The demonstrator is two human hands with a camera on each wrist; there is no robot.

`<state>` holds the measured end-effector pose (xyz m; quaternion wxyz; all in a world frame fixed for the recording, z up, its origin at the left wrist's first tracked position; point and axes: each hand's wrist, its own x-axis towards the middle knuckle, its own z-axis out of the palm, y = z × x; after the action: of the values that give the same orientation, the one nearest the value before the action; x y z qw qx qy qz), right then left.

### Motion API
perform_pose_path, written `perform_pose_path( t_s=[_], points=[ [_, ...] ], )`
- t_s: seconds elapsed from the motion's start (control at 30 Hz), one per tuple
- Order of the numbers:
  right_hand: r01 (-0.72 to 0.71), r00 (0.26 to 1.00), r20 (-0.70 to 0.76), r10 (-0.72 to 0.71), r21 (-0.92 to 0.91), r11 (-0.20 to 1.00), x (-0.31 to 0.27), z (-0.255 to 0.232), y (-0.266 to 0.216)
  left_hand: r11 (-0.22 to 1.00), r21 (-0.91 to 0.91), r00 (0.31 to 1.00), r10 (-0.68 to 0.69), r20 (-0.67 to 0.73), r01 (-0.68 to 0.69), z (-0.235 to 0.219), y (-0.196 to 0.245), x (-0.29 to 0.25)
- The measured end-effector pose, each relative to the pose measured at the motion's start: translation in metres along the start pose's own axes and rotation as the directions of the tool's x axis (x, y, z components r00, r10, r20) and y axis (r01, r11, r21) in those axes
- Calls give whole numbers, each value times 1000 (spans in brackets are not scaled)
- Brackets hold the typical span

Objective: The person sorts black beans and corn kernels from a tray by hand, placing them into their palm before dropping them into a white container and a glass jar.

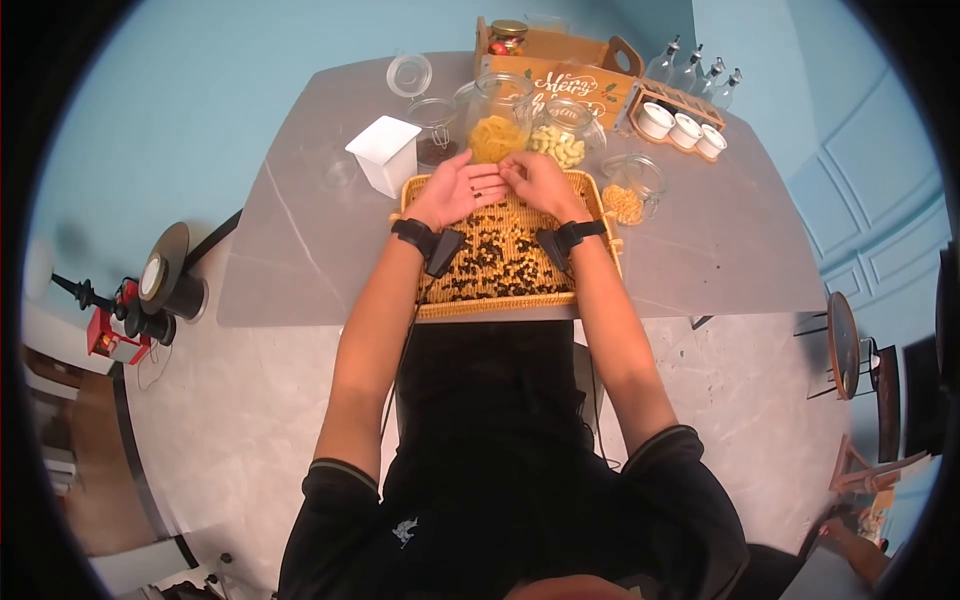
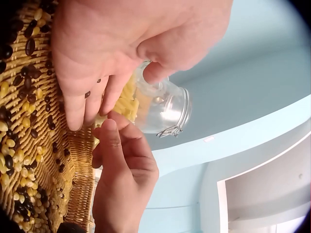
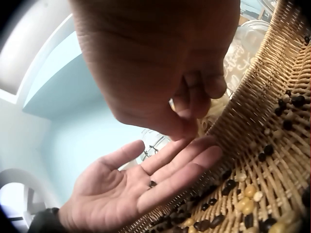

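Over the far part of a wicker basket (image 1: 497,309), my left hand (image 1: 460,190) lies palm up with its fingers straight. Small dark beans (image 3: 152,184) rest on that hand at the base of the fingers. My right hand (image 1: 540,182) reaches in from the right, thumb and fingers curled together right at the left fingertips. Whether a bean is pinched there I cannot tell. Dark beans (image 2: 30,46) and yellow kernels (image 2: 26,122) lie mixed across the basket's woven bottom.
Behind the basket stand a jar of yellow pasta (image 1: 495,138), a jar of pale curved pieces (image 1: 558,148) and a dark-filled jar (image 1: 436,150). A white container (image 1: 385,155) is at left, a tipped kernel jar (image 1: 625,203) at right. Farther back are a wooden crate (image 1: 560,85) and cup rack (image 1: 683,132).
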<state>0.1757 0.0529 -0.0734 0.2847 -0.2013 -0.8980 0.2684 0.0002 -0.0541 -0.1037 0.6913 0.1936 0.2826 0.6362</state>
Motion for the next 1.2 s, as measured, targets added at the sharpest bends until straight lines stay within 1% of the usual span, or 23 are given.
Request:
perform_pose_path(
  t_s=[0.03,0.07,0.1,0.13,0.2,0.23,0.3,0.33,0.43,0.5,0.63,0.7,0.8,0.93,1.03,1.1,1.2],
  points=[
    [26,999,-19,-27,-26,999,-4,4,1,1000,8,1000,0,-8,0,2,1,0],
    [68,998,-11,-68,21,997,-8,7,4,1000,16,1000,-4,-16,4,3,-1,0],
    [112,994,-8,-112,66,991,-8,9,7,1000,-19,1000,-14,6,14,1,-1,2],
    [159,987,-10,-159,109,981,-8,8,3,1000,-26,1000,-14,-4,14,4,-1,0],
    [182,982,29,-185,78,980,-12,7,-3,999,-39,1000,-13,-24,12,11,1,-5],
    [195,979,48,-198,64,979,-13,7,-8,999,-48,1000,-9,1,10,7,0,-3],
    [242,969,42,-245,69,968,-13,18,-1,998,-63,999,1,53,2,1,1,0],
    [268,962,39,-271,71,961,-12,20,-1,998,-70,999,6,50,-2,4,2,-2],
    [257,962,84,-260,41,965,-13,23,-1,996,-88,999,14,37,-11,14,0,-8],
    [267,960,86,-268,22,963,-14,23,-1,996,-90,1000,20,24,-18,19,1,-11],
    [294,953,76,-294,17,956,-14,22,0,994,-111,999,19,34,-15,13,2,-8],
    [276,959,58,-279,52,960,-15,21,-2,993,-115,999,15,38,-10,6,2,-5],
    [240,967,60,-246,95,966,-15,21,-4,993,-113,1000,24,9,-23,10,2,-7],
    [204,977,38,-211,139,969,-15,22,-4,993,-116,999,18,32,-14,2,1,-1],
    [273,959,49,-279,92,957,-14,23,-2,995,-100,999,26,26,-23,4,1,-2],
    [270,957,75,-279,111,956,-16,23,-3,997,-64,999,40,3,-40,12,0,-6],
    [270,954,99,-284,132,954,-16,23,-3,998,-57,999,38,-3,-38,10,1,-5]
  ],
)
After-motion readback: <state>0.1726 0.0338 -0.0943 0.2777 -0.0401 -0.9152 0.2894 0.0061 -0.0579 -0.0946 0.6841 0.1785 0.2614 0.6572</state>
